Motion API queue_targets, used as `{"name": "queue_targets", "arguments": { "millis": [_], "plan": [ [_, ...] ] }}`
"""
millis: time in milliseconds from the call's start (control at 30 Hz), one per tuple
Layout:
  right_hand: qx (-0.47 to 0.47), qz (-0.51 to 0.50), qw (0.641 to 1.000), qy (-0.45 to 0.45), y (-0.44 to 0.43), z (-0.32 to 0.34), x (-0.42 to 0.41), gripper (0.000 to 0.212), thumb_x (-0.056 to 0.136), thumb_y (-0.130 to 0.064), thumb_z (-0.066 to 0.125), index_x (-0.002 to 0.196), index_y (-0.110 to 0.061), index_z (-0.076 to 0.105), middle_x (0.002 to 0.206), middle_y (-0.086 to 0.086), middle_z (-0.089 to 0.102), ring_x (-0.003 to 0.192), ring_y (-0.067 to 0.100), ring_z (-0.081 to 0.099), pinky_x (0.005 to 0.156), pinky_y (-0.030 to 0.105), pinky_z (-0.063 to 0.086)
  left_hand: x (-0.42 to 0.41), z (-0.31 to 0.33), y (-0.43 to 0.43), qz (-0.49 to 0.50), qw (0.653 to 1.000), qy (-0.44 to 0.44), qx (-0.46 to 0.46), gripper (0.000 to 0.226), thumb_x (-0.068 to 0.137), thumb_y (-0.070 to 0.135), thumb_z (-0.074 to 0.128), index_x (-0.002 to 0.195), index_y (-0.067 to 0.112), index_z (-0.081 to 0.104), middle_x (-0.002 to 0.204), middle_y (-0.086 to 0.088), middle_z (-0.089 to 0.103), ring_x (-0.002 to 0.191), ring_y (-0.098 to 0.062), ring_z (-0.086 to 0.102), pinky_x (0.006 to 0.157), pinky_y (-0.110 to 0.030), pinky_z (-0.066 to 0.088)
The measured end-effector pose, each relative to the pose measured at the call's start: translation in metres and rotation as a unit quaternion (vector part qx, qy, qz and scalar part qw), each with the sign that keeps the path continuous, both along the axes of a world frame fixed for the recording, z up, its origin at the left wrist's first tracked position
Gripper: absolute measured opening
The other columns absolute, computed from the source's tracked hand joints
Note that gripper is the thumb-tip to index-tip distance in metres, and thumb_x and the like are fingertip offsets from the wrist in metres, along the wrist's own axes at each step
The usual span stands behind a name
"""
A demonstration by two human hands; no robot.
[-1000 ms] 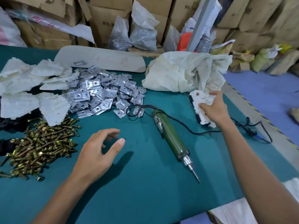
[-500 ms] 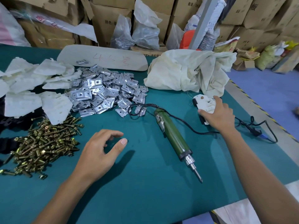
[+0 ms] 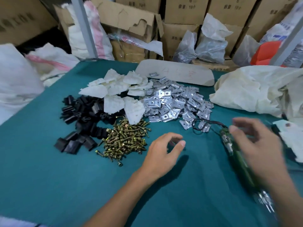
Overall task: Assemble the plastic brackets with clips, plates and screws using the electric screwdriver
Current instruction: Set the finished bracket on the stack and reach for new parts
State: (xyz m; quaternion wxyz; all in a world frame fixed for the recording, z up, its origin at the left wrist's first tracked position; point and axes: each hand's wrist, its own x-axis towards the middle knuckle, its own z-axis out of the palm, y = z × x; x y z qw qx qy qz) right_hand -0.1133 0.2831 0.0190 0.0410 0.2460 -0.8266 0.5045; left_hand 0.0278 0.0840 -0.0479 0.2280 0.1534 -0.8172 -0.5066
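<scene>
Released bracket [image 3: 291,140] at right of desk [image 3: 49,169]; swinging right hand [image 3: 255,145] back empty, fingers spread; left hand [image 3: 162,154] loosely curled, empty. Likely starting next assembly.

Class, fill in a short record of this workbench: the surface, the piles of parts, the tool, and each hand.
Surface: teal cloth-covered table
Piles: white plastic brackets, black plastic clips, silver metal plates, brass-coloured screws
Tool: green electric screwdriver, lying on the table at right
Left hand: loosely curled, empty, right of the screws
Right hand: blurred, fingers spread, over the screwdriver
</scene>
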Motion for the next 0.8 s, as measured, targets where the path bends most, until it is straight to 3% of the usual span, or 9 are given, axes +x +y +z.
{"name": "queue_targets", "arguments": {
  "millis": [67, 167, 300, 367, 467, 600, 733, 800],
  "plan": [
    [0.000, 0.062, 0.998, -0.021, -0.034, -0.023, 0.029, 0.002, 0.093, -0.028, 0.071, 0.091, -0.029, 0.072, 0.090, -0.014, 0.075, 0.082, -0.003, 0.066, 0.076, 0.007, 0.046, -0.002, 0.009, -0.010, 0.035, 0.999, 0.015, 0.002, 0.017, 0.094, 0.040, 0.061, 0.106, 0.030, 0.069, 0.088, 0.029, 0.064, 0.080, 0.002, 0.060, 0.071, -0.013, 0.043],
    [0.000, 0.076, 0.994, -0.078, -0.063, -0.056, 0.047, 0.028, 0.096, -0.026, 0.068, 0.070, -0.018, 0.066, 0.068, -0.003, 0.067, 0.065, 0.010, 0.059, 0.064, 0.019, 0.044, -0.002, 0.024, -0.044, 0.086, 0.992, -0.010, -0.089, 0.020, 0.094, 0.040, 0.059, 0.110, 0.032, 0.067, 0.098, 0.024, 0.066, 0.092, 0.003, 0.057, 0.086, -0.020, 0.046],
    [-0.005, 0.058, 0.990, -0.129, -0.065, -0.074, 0.041, 0.045, 0.097, -0.042, 0.063, 0.063, -0.013, 0.063, 0.065, 0.003, 0.065, 0.067, 0.030, 0.062, 0.070, 0.042, 0.052, -0.002, 0.034, -0.101, 0.168, 0.940, -0.124, -0.269, 0.032, 0.094, 0.038, 0.063, 0.122, 0.023, 0.064, 0.120, 0.002, 0.064, 0.111, -0.016, 0.049, 0.101, -0.034, 0.039],
    [-0.013, 0.045, 0.989, -0.140, -0.063, -0.076, 0.038, 0.042, 0.098, -0.044, 0.063, 0.067, -0.016, 0.066, 0.069, 0.003, 0.069, 0.069, 0.032, 0.063, 0.072, 0.051, 0.055, -0.006, 0.034, -0.120, 0.182, 0.930, -0.181, -0.264, 0.044, 0.091, 0.039, 0.067, 0.129, 0.018, 0.059, 0.130, -0.005, 0.056, 0.123, -0.026, 0.044, 0.104, -0.036, 0.036],
    [-0.002, 0.040, 0.990, -0.132, -0.064, -0.078, 0.037, 0.040, 0.098, -0.047, 0.061, 0.069, -0.020, 0.066, 0.071, 0.002, 0.070, 0.068, 0.029, 0.064, 0.072, 0.052, 0.055, -0.016, 0.033, -0.133, 0.169, 0.934, -0.221, -0.225, 0.058, 0.088, 0.041, 0.071, 0.137, 0.017, 0.051, 0.138, -0.008, 0.048, 0.131, -0.029, 0.036, 0.105, -0.038, 0.035],
    [0.005, 0.040, 0.991, -0.128, -0.063, -0.077, 0.037, 0.040, 0.099, -0.046, 0.061, 0.068, -0.019, 0.065, 0.070, -0.004, 0.070, 0.064, 0.018, 0.063, 0.071, 0.047, 0.055, -0.023, 0.039, -0.135, 0.159, 0.922, -0.234, -0.264, 0.055, 0.084, 0.033, 0.071, 0.134, 0.015, 0.056, 0.132, -0.010, 0.058, 0.122, -0.032, 0.047, 0.095, -0.040, 0.045],
    [0.011, 0.043, 0.991, -0.126, -0.063, -0.076, 0.037, 0.043, 0.100, -0.044, 0.061, 0.068, -0.016, 0.066, 0.070, -0.005, 0.069, 0.063, 0.011, 0.063, 0.071, 0.044, 0.054, -0.010, 0.056, -0.134, 0.213, 0.920, -0.139, -0.297, 0.041, 0.087, 0.031, 0.065, 0.122, 0.010, 0.068, 0.113, -0.010, 0.072, 0.086, -0.029, 0.064, 0.072, -0.037, 0.055],
    [0.013, 0.043, 0.991, -0.123, -0.063, -0.076, 0.037, 0.043, 0.099, -0.044, 0.061, 0.068, -0.015, 0.066, 0.069, -0.004, 0.069, 0.063, 0.007, 0.063, 0.071, 0.043, 0.054, -0.002, 0.066, -0.136, 0.239, 0.908, -0.092, -0.330, 0.035, 0.094, 0.029, 0.061, 0.121, 0.010, 0.069, 0.114, -0.010, 0.073, 0.092, -0.028, 0.065, 0.079, -0.038, 0.051]
  ]
}}
